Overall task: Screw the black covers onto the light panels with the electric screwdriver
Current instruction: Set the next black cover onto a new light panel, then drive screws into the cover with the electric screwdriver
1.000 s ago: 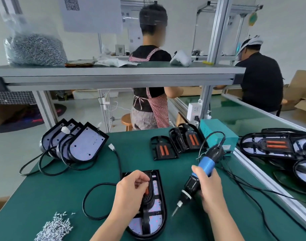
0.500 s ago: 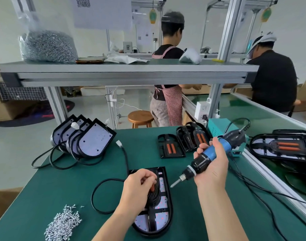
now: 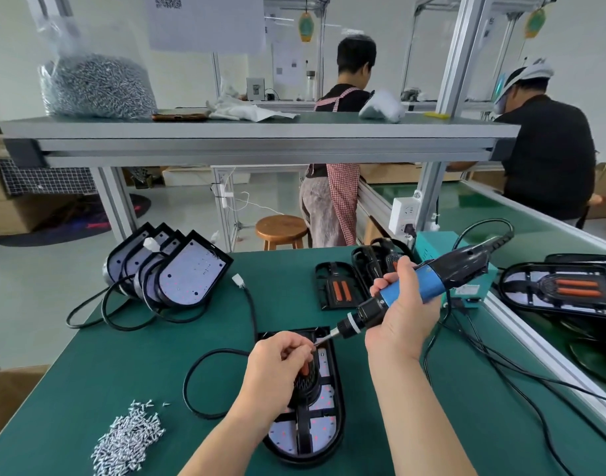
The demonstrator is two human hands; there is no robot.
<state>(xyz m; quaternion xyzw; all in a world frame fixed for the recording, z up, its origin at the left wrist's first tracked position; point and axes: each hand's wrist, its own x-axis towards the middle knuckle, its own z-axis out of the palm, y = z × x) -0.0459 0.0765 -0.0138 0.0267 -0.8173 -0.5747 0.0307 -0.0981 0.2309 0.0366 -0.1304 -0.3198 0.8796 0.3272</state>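
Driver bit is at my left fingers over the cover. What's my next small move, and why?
Probably seat a screw on the bit. The right hand holds the electric screwdriver tilted, its tip at the curled fingers of the left hand above the black cover; any screw there is too small to see.

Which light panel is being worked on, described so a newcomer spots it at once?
On the green worktable, look at the near edge between the person's forearms. The light panel lies there under the left hand, with the electric screwdriver aimed at it. Unlike the bare panels leaning stacked far left, it lies flat and carries a black cover.
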